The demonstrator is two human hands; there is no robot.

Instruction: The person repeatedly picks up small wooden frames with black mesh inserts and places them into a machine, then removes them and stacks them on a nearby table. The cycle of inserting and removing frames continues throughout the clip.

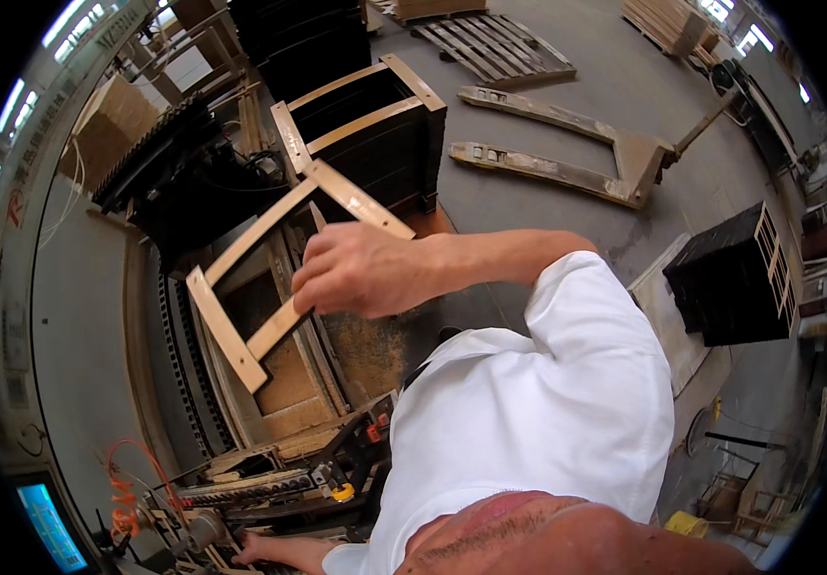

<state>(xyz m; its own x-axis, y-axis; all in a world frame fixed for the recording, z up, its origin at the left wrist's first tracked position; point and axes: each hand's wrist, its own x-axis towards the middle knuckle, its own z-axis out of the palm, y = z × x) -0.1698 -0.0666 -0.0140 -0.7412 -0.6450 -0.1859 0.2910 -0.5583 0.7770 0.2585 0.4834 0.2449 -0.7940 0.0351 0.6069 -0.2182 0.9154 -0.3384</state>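
clearly the right hand [366, 270] is clenching one rail of the pale wooden frame [241, 287] held at nine o'clock over the machine bed [289, 383], risking a twisting slip, while the left hand [252, 548] is resting flat at six o'clock.

You're in a woodworking factory hall.
Around you: a pallet jack [567, 158], stacked wooden frames [366, 134], a machine bed [270, 383] (sawdust-coated) and concrete floor [605, 77].

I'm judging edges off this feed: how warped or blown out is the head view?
Head view: heavy fisheye, black corners; the grey pallet jack forks bow near the rim. Windows at the left edge glare white. The pale rectangular wooden frame and the right hand gripping it look sharp.
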